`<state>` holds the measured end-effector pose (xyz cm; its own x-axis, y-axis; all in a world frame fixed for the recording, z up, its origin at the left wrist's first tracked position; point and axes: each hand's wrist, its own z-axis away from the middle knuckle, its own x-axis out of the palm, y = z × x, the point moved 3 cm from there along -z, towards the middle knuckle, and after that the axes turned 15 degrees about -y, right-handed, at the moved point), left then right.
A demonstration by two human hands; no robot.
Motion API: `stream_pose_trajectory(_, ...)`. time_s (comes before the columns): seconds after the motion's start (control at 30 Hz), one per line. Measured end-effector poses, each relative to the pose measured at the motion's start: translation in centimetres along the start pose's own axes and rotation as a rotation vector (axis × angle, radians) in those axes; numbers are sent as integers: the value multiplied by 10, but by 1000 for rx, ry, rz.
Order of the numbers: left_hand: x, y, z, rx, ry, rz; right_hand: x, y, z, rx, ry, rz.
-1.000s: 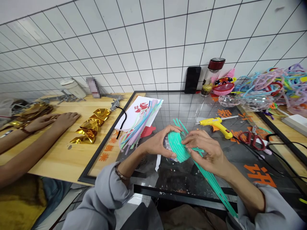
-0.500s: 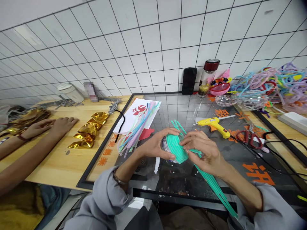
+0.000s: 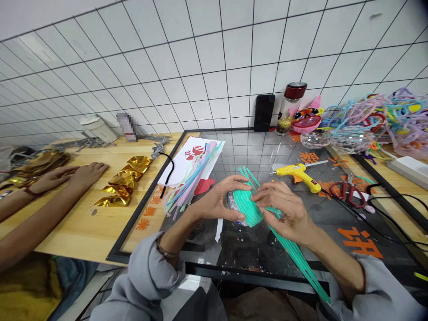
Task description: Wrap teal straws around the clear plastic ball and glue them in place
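- L hand grasps round green-wrapped obj, over table
- R hand bunched at its R side, can't tell if pinching anything
- Glue gun & scissors to R, pastel strips on paper to L
- Green strips run under R hand, partly hidden

Bright, even light; white square-tiled wall mirrored in glossy dark glass counter. Left edge stretched, soft; top right corner darkened.
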<state>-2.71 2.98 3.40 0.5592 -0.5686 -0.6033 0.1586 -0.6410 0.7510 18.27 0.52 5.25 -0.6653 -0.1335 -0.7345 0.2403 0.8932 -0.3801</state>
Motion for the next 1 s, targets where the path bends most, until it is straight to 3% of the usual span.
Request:
stream_pose_trajectory(0.13, -3, 4, 1, -81, -33, -4, 0, -1, -1, 4, 9, 2)
stream_pose_trajectory(0.53, 1, 14, 1, -111, -125, -18, -1, -1, -2, 11, 26, 26)
stream_pose_trajectory(1.0, 13, 20, -5, -115, -56, -331, -1, -1, -2, 39, 43, 39)
